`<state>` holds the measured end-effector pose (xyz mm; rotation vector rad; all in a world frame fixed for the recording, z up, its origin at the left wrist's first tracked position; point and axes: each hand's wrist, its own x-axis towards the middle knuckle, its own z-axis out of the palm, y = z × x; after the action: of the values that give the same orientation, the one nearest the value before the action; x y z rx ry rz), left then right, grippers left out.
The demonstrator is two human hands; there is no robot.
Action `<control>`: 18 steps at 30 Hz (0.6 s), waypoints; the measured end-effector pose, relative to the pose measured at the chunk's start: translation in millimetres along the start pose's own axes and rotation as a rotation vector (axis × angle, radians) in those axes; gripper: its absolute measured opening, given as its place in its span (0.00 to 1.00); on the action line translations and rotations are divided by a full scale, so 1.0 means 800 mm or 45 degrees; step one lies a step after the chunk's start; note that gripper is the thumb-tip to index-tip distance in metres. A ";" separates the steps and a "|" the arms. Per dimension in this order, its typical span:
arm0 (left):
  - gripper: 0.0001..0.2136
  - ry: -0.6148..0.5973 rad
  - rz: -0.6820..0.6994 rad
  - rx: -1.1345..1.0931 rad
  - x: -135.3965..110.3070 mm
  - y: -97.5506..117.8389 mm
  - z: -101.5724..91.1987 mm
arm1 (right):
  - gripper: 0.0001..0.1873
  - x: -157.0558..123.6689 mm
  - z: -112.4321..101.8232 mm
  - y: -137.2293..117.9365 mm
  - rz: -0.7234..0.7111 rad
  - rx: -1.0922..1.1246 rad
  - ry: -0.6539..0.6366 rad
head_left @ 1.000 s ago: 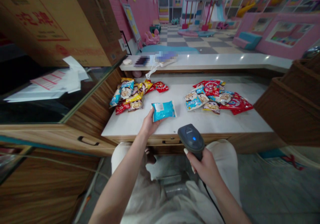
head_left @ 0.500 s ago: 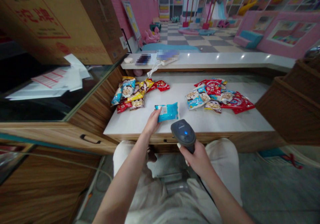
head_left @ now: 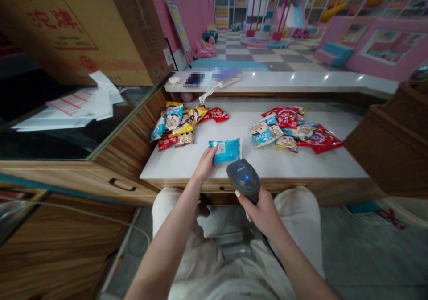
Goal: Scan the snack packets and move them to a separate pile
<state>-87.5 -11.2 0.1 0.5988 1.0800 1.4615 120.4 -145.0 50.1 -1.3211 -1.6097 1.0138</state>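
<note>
My left hand (head_left: 204,165) grips the near left end of a blue snack packet (head_left: 228,150), held just above the white counter (head_left: 301,164) with its label side up. My right hand (head_left: 262,213) is closed round the handle of a dark handheld barcode scanner (head_left: 243,177), whose blue light shows on top. The scanner's head sits just below and right of the blue packet, pointing towards it. A cable runs down from the scanner past my right forearm.
A pile of snack packets (head_left: 179,124) lies at the counter's left, another pile (head_left: 294,130) at its right. A big cardboard box (head_left: 83,28) and papers (head_left: 76,108) sit on the glass case left. A wooden crate (head_left: 391,148) stands right. A raised white ledge (head_left: 301,82) runs behind.
My right hand has brought the scanner up and left, close under the blue packet. My left hand has turned the packet and shifted it slightly right.
</note>
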 end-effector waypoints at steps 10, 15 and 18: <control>0.23 0.062 -0.012 0.064 0.003 -0.002 -0.007 | 0.12 -0.004 0.001 0.009 0.079 0.075 -0.047; 0.24 0.037 0.050 0.083 0.001 -0.007 -0.008 | 0.11 -0.008 -0.004 0.011 0.090 0.072 -0.021; 0.26 0.049 0.080 0.162 0.000 -0.012 -0.007 | 0.10 -0.013 -0.014 0.017 0.107 0.085 0.009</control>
<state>-87.5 -13.8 -10.3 0.7024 1.2001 1.4716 137.1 -152.7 40.8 -1.3550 -1.5129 1.1033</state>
